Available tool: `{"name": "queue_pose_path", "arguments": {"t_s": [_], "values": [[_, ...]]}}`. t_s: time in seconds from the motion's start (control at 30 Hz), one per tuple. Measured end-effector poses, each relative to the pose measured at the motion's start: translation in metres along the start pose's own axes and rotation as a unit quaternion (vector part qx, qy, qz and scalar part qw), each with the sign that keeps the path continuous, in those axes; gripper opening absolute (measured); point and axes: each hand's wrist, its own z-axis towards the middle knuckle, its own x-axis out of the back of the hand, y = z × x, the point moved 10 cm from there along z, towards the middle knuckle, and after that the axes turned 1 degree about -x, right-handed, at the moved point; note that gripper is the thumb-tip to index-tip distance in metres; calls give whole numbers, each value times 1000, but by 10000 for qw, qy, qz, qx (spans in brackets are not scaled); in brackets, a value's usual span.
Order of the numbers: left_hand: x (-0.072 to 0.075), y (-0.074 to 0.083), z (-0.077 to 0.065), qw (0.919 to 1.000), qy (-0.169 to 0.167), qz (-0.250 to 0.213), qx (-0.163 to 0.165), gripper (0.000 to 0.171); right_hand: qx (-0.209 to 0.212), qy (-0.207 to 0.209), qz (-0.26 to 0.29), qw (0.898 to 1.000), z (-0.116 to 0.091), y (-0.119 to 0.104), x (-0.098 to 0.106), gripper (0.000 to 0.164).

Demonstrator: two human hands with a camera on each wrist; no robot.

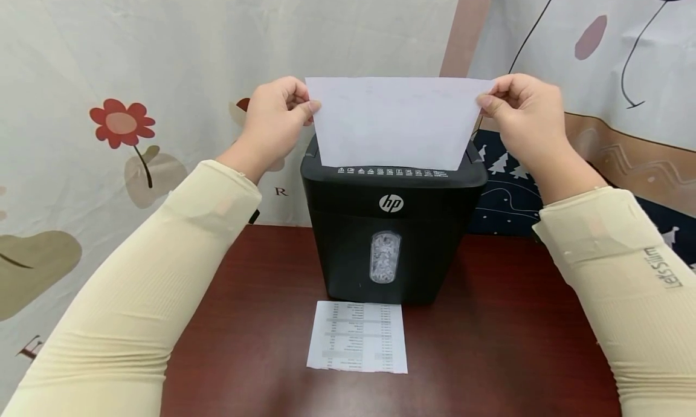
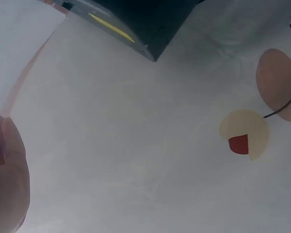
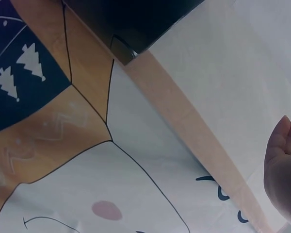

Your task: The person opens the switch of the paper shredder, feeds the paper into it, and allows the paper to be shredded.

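A white sheet of paper (image 1: 397,124) stands upright over the top of a black HP paper shredder (image 1: 348,223), its lower edge at the shredder's top. My left hand (image 1: 280,118) pinches the sheet's left edge near the upper corner, thumb in front. At the opposite corner my right hand (image 1: 522,112) pinches it the same way. The left wrist view has part of the left hand (image 2: 9,179) beside the sheet (image 2: 19,53); in the right wrist view the right hand (image 3: 286,165) shows at the right edge. The shredder's window (image 1: 385,257) reveals paper shreds.
A torn piece of printed paper (image 1: 357,338) lies on the dark red table (image 1: 244,320) in front of the shredder. Behind stands a patterned curtain (image 1: 190,54) with flowers and shapes, and a dark blue tree print (image 1: 500,187) at right.
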Motion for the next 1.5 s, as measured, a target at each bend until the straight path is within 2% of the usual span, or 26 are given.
{"name": "queue_pose_path", "arguments": {"t_s": [0.47, 0.8, 1.2, 1.5], "values": [[-4, -11, 10, 9989, 11, 458, -123, 12, -250, -65, -341, 9991, 6, 13, -11, 11], [-12, -20, 15, 9996, -140, 250, -12, 12, -336, -118, -488, 9982, 11, 24, -14, 12], [-22, -21, 20, 9990, -154, 353, -223, 10, -503, -170, -575, 9969, 10, 35, -15, 12], [-28, -24, 19, 9985, -199, 414, -299, 12, -521, -134, -410, 9977, 9, 45, -16, 11]]}}
